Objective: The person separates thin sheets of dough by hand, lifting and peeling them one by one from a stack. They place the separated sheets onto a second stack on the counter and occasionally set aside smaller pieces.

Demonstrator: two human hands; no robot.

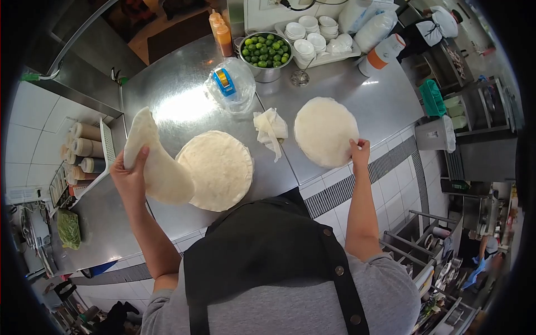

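Observation:
My left hand (133, 170) is closed on a large flour tortilla (159, 167), thumb on its face. The held tortilla hangs bent, its upper edge raised and its lower part against a round stack of tortillas (220, 170) on the steel counter. To the right lies a second, paler round stack of tortillas (325, 131). At that stack's lower right edge my right hand (360, 152) pinches a tortilla's rim between thumb and fingers. Between the two stacks sits a crumpled whitish wrapper or cloth (270, 127).
Behind are a blue tape dispenser (223, 82) on clear plastic, a bowl of limes (265, 51), orange sauce bottles (222, 38) and a tray of small white bowls (312, 36). Squeeze bottles fill a white basket (106, 146) at left. Other people stand at far right.

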